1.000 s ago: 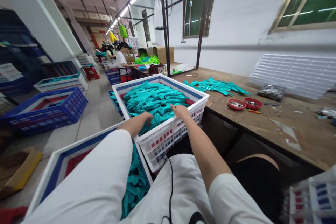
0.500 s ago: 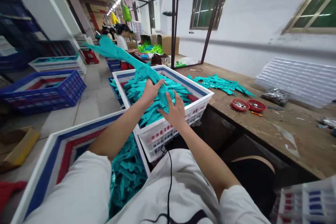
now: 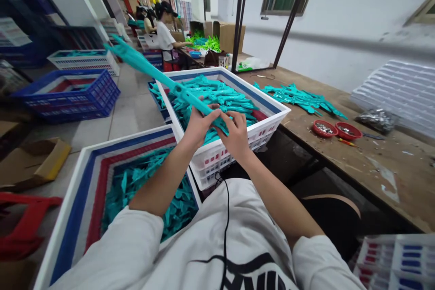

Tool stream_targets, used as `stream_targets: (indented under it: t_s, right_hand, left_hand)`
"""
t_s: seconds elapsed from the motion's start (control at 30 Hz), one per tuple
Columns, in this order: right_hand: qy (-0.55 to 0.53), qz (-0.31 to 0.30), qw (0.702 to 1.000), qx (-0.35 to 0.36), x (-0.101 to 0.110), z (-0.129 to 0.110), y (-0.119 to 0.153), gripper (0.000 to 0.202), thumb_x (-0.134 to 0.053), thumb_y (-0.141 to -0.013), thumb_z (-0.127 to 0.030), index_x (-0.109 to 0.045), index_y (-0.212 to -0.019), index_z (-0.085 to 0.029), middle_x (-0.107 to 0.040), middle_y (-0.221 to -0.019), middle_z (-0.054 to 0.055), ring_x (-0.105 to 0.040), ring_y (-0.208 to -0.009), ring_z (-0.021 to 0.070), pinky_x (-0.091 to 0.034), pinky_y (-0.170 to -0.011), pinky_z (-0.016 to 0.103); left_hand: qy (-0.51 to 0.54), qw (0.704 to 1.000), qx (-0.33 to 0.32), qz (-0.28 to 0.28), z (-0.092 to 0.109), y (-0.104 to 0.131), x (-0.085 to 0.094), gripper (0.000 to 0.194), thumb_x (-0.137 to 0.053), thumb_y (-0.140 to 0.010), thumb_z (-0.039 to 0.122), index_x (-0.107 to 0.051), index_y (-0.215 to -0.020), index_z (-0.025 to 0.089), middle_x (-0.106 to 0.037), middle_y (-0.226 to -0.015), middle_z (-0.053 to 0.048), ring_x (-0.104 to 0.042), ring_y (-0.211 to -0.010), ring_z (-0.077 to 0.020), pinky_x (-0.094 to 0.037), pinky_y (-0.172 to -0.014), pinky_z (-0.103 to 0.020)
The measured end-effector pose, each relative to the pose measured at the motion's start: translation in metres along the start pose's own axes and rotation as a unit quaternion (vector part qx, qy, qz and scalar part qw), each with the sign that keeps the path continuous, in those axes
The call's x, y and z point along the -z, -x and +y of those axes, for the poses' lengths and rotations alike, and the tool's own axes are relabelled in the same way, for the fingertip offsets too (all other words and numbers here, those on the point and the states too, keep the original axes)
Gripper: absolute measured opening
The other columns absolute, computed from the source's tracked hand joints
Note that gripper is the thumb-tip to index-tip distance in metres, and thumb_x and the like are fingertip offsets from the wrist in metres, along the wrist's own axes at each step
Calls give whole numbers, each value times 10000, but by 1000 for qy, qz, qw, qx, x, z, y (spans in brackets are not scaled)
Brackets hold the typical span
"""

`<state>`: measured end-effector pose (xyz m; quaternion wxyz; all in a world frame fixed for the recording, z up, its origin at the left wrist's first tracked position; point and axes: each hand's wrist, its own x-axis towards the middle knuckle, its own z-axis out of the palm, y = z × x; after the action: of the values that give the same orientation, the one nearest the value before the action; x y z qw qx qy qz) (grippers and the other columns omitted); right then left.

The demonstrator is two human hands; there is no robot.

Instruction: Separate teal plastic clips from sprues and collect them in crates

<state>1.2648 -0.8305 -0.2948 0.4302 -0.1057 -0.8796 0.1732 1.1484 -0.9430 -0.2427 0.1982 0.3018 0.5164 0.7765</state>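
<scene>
A long teal plastic piece (image 3: 149, 69) slants over the white basket (image 3: 217, 152), its far end reaching up to the left. My left hand (image 3: 199, 127) is wrapped round its near part, thumb on top. At the near end, my right hand (image 3: 235, 133) grips the same piece between thumb and fingers. Both hands are close together above the basket's front rim. Many similar teal pieces (image 3: 217, 93) fill that basket. The lower white basket (image 3: 98, 154), under my left forearm, holds more teal pieces (image 3: 146, 190).
On the wooden bench (image 3: 340, 158) at right lie a teal pile (image 3: 302, 99), two red bowls (image 3: 324, 128) of small metal parts and a plastic bag (image 3: 377, 120). A blue crate (image 3: 68, 95) and a cardboard box (image 3: 37, 161) stand left. A person (image 3: 166, 34) sits further back.
The held teal piece has been turned so its narrow edge shows more. My hands are closer together, and my right fingers have closed in on its near end. The view has shifted.
</scene>
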Motion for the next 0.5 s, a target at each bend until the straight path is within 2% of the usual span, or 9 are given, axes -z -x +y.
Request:
stream_targets:
  t_s: [0.07, 0.17, 0.23, 0.33, 0.5]
  right_hand:
    - [-25, 9, 998, 53, 0, 2, 6, 534, -643, -1207, -566, -829, -1589, -244, -717, -1488, 223, -694, -1423, 404, -598, -1321, 630]
    - [-105, 39, 987, 113, 0, 8, 15, 687, -769, -1117, -743, -803, -1592, -247, -735, -1455, 207, -728, -1387, 390, -661, -1242, 604]
    - [-138, 37, 981, 132, 2, 12, 18, 727, -780, -1114, -759, -770, -1628, -245, -739, -1515, 209, -729, -1452, 385, -669, -1255, 585]
    - [-129, -2, 983, 133, 4, 16, 17, 649, -713, -1185, -686, -757, -1666, -253, -736, -1625, 212, -718, -1548, 375, -649, -1315, 576]
    - [-122, -20, 986, 111, 2, 7, 20, 563, -622, -1239, -613, -818, -1612, -239, -789, -1607, 198, -747, -1544, 361, -628, -1355, 559]
  left_hand:
    - [36, 998, 26, -43, 1, 2, 5, 936, -1050, -817, 357, -589, -1631, 312, -876, -1295, -71, -873, -1227, -335, -742, -926, -405]
    - [95, 984, 39, -147, 5, 3, 16, 1032, -1108, -754, 365, -619, -1662, 321, -895, -1343, -91, -887, -1259, -369, -751, -1049, -500]
    - [119, 973, 44, -192, 7, 3, 22, 1093, -1145, -728, 376, -623, -1687, 340, -885, -1425, -109, -876, -1325, -404, -736, -1131, -579]
    - [141, 974, 17, -179, 0, 6, 24, 1145, -1184, -736, 446, -604, -1721, 369, -851, -1530, -126, -831, -1447, -433, -699, -1215, -636]
    - [154, 978, -36, -134, -23, 24, 24, 1190, -1207, -759, 459, -536, -1741, 430, -845, -1548, -98, -797, -1521, -396, -665, -1283, -627]
